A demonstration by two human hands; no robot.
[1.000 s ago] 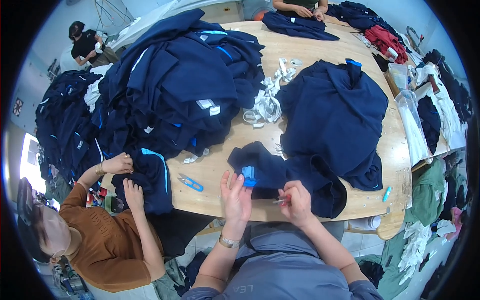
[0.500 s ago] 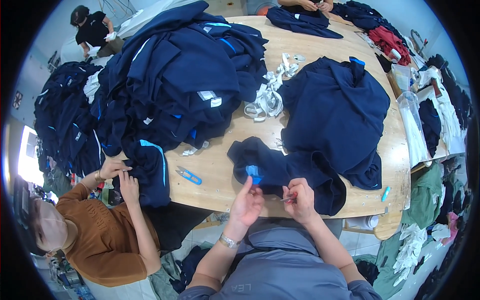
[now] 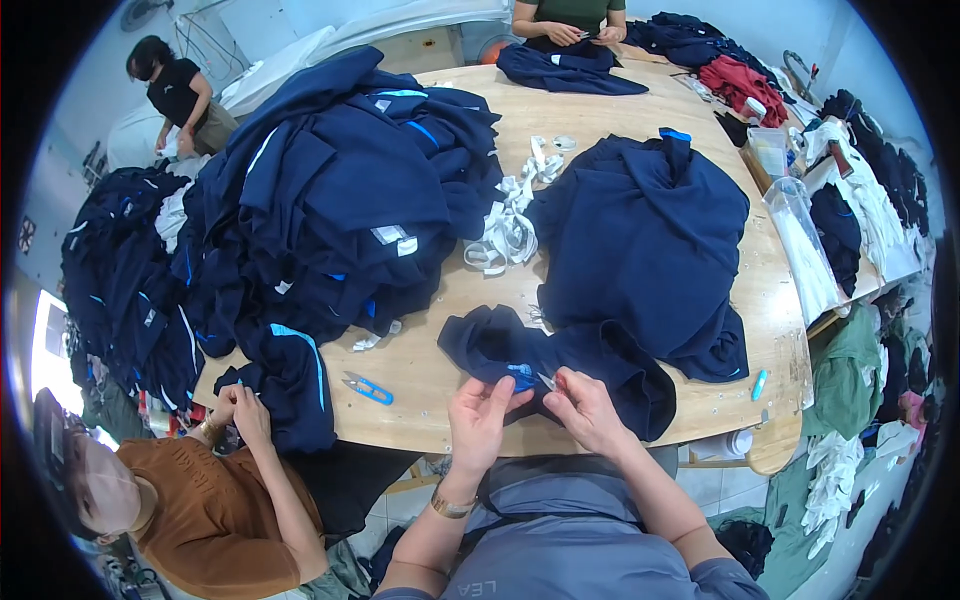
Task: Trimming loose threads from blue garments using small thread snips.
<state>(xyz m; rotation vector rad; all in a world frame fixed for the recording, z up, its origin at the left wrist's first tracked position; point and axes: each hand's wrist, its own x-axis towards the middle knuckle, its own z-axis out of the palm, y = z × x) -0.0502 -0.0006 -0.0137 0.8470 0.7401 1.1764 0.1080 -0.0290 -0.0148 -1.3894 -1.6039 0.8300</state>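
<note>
Near the table's front edge lies a navy garment point(image 3: 620, 370) with a bright blue trim patch point(image 3: 521, 376). My left hand point(image 3: 480, 415) pinches the garment at that blue patch, thumb on top. In my right hand point(image 3: 590, 405) is a pair of thread snips point(image 3: 547, 382); their metal tips point left at the pinched cloth, close to my left fingers. The fingers hide most of the snips' handle. I cannot tell whether the blades touch the fabric.
Blue-handled snips point(image 3: 369, 389) lie to the left. Behind are a large navy garment pile point(image 3: 340, 190), white tape strips point(image 3: 505, 240) and a folded navy garment stack point(image 3: 650, 240). A teal marker-like stick point(image 3: 759, 385) lies at right. A co-worker in brown point(image 3: 215, 490) sits close on the left.
My left hand has closed on the garment's blue patch. My right hand has moved left with the snips, bringing their tips to the cloth. The whole view has shifted slightly.
</note>
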